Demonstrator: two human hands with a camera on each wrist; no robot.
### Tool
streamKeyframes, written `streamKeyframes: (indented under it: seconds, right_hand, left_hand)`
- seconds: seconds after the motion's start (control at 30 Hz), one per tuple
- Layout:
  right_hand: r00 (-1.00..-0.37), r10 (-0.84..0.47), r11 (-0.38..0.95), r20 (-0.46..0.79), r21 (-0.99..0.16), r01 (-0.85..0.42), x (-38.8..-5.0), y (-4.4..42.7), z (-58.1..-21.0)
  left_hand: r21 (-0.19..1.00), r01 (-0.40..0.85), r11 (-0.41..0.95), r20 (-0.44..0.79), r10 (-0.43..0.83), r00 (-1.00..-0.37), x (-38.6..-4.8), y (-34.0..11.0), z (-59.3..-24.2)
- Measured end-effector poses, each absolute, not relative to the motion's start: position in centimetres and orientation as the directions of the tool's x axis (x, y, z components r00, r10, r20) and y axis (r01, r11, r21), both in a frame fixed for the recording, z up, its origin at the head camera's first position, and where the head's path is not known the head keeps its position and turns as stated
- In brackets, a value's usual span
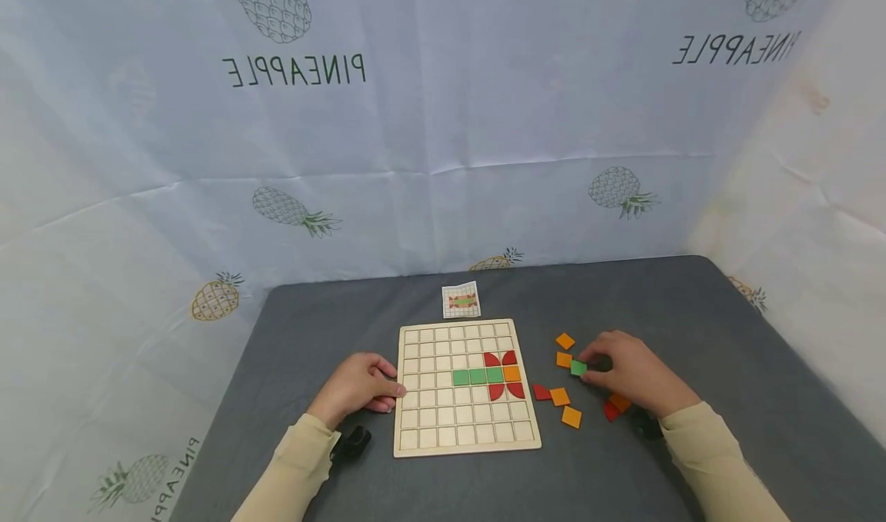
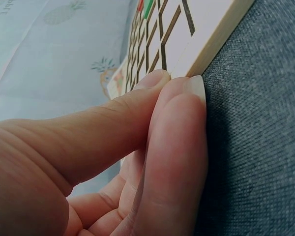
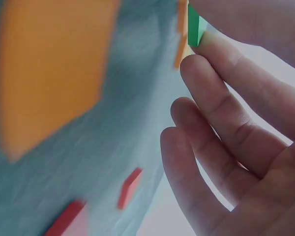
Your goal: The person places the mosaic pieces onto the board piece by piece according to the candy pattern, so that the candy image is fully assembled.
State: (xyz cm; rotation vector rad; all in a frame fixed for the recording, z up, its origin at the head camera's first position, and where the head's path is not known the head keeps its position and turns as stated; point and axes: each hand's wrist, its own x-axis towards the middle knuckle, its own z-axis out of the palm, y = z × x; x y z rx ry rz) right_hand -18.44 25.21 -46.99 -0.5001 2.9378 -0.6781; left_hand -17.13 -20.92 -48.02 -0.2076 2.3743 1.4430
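A wooden grid board (image 1: 422,442) lies on the table, bearing three green squares in a row, an orange square at the row's right end and several red rounded pieces around it. My left hand (image 1: 358,384) pinches the board's left edge. In the left wrist view the thumb (image 2: 123,110) and index finger meet at the wooden rim. To the right of the board, my right hand (image 1: 633,368) holds a green square tile (image 1: 578,368) between thumb and index finger. The right wrist view shows that green tile (image 3: 193,25) edge-on, with the other fingers loosely bent below.
Loose orange tiles (image 1: 571,417) and a red piece (image 1: 541,392) lie right of the board. More red and orange pieces (image 1: 612,410) sit under my right hand. Behind the board lies a pattern card (image 1: 461,300). A pineapple-print cloth (image 1: 429,122) hangs behind the grey table (image 1: 318,322).
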Motion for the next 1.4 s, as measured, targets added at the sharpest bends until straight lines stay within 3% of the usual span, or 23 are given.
streamKeyframes:
  seconds: [0.8, 1.4]
  right_hand:
    - [-0.849, -0.526, 0.711, 0.051, -0.521, -0.472, -20.7, 8.9, -45.8]
    - [-0.776, -0.622, 0.676, 0.101, -0.430, -0.598, -20.2, 5.2, -47.7]
  left_hand:
    - [0.846, -0.282, 0.452, -0.360, 0.095, -0.928, -17.2, -20.7, -47.9]
    - [0.843, -0.295, 0.449, -0.368, 0.081, -0.926, -17.2, -21.1, -48.0]
